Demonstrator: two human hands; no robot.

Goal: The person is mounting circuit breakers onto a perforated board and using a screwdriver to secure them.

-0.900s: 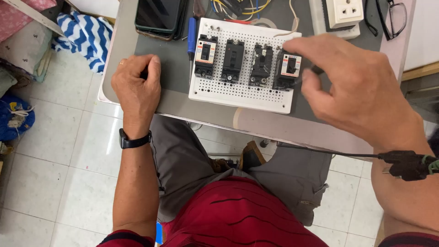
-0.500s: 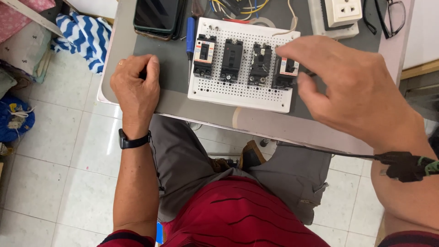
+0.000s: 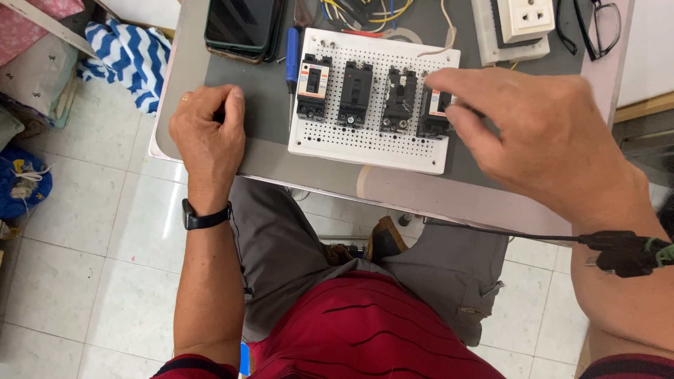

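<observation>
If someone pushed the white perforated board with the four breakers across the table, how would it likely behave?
The white perforated board lies flat and looks rigid, so it would probably slide as one piece rather than flex or tip. Four black breakers mounted on it likely make it fairly heavy for its size. The right hand at the rightmost breaker may steady it.

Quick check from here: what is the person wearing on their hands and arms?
Both hands are bare, no gloves. The left hand has a thin ring on one finger and a black watch with a dark band on the wrist. The right hand shows no ring or band. Both forearms are bare; dark red sleeve edges show at the bottom of the picture.
</observation>
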